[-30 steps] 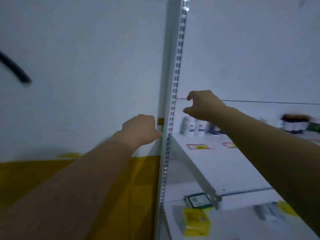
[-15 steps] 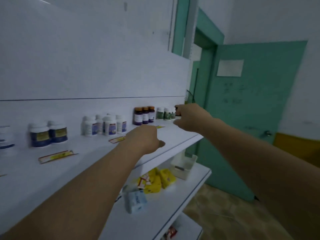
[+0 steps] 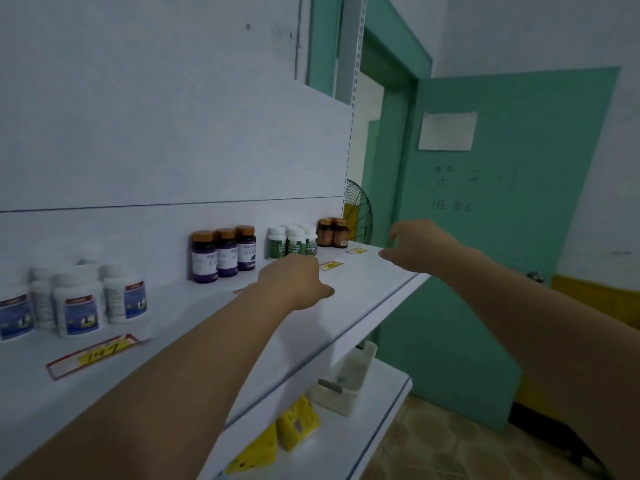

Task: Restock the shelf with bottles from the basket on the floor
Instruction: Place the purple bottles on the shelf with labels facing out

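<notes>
Forearms stretch forward from both lower corners over a white shelf (image 3: 349,306). Nearest on its surface lies a red-edged price tag (image 3: 93,355) with a yellow strip. Behind the tag is a blurred cluster of white bottles (image 3: 79,306) with blue labels. One level down, a lower shelf (image 3: 377,424) carries yellow packets (image 3: 298,426) and a small white perforated bin (image 3: 346,379).

Further along, the left hand (image 3: 294,282) hovers above the middle of the upper shelf. Its fingers are curled under, its thumb pokes out to the right, and nothing shows in its grip. The right hand (image 3: 412,245) hangs past the shelf's far corner, thumb and forefinger parted and empty.

Against the white back panel stand three purple bottles (image 3: 223,252) with orange caps. Next come white bottles with green labels (image 3: 294,242), then amber bottles (image 3: 332,232) at the end. Two small price tags (image 3: 332,266) lie in front of them.

Beyond the shelf's end is a wire fan guard (image 3: 358,216). A green door (image 3: 502,254) follows, with a paper sheet (image 3: 446,131) and handwritten characters on it. It is set in a pale wall with a yellow lower band (image 3: 595,299). Patterned tan floor (image 3: 433,448) shows below.
</notes>
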`<state>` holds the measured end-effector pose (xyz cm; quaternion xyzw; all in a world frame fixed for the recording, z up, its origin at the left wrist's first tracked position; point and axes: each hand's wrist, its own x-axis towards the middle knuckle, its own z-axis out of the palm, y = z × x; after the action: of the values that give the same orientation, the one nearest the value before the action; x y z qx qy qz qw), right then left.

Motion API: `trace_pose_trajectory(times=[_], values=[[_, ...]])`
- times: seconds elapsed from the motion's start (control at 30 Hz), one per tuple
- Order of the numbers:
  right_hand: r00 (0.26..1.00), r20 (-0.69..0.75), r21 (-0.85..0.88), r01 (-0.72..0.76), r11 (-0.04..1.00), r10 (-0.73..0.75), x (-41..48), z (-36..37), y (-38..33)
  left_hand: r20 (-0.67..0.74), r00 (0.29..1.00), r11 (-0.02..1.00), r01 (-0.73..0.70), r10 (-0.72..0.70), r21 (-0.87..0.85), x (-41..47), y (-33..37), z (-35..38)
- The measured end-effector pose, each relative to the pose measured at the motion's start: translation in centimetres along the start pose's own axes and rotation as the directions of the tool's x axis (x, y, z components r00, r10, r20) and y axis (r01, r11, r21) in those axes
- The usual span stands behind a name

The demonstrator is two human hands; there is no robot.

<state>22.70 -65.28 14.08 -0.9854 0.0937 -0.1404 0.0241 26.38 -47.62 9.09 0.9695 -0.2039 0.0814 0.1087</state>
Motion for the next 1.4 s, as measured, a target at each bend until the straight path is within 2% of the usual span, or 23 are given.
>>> trace_pose_trajectory(times=[0.1, 0.2, 0.37, 0.43, 0.57, 0.77, 0.87, 0.97, 1.07, 1.13, 1.4], values=[[0.997, -0.035, 0.019, 0.066, 0.998, -0.065, 5.3, 0.1, -0.8, -0.038, 0.999, 0.999, 0.029, -0.027, 0.036, 3.7, -1.5, 1.2], [0.981, -0.036, 0.033, 0.194, 0.98, -0.193, 10.2, 1.2, -2.8, -0.049, 0.995, 0.992, 0.09, -0.085, 0.088, 6.3, -3.1, 2.1], [0.909, -0.03, 0.143, 0.416, 0.898, -0.417, 16.2, 4.2, -7.2, -0.131, 0.958, 0.957, 0.271, -0.257, 0.105, 8.7, -6.5, 1.7], [0.862, -0.044, 0.192, 0.503, 0.843, -0.504, 17.8, 5.1, -9.0, -0.194, 0.913, 0.924, 0.376, -0.358, 0.063, 8.7, -7.8, 1.3], [0.736, -0.042, 0.249, 0.662, 0.707, -0.675, 19.5, 6.3, -12.1, -0.247, 0.781, 0.804, 0.594, -0.573, 0.012, 7.6, -9.8, 1.3], [0.54, -0.083, 0.319, 0.81, 0.491, -0.838, 20.5, 6.9, -16.1, -0.248, 0.626, 0.608, 0.779, -0.74, 0.153, 5.0, -11.2, 3.4], [0.473, -0.092, 0.344, 0.841, 0.417, -0.877, 20.2, 7.5, -18.0, -0.254, 0.569, 0.548, 0.822, -0.782, 0.157, 4.7, -11.7, 5.0], [0.436, -0.102, 0.313, 0.867, 0.387, -0.894, 20.0, 8.3, -19.8, -0.238, 0.591, 0.576, 0.806, -0.771, 0.138, 5.0, -12.5, 6.7], [0.403, -0.064, 0.263, 0.89, 0.374, -0.913, 20.1, 9.2, -21.6, -0.091, 0.606, 0.595, 0.794, -0.79, 0.125, 4.9, -12.7, 7.8], [0.389, -0.036, 0.227, 0.9, 0.371, -0.921, 20.1, 9.9, -22.7, -0.047, 0.604, 0.592, 0.791, -0.795, 0.154, 4.9, -12.9, 8.3], [0.426, 0.062, 0.069, 0.9, 0.43, -0.902, 20.1, 11.6, -24.9, -0.044, 0.606, 0.597, 0.791, -0.794, 0.133, 4.8, -13.3, 8.7]])
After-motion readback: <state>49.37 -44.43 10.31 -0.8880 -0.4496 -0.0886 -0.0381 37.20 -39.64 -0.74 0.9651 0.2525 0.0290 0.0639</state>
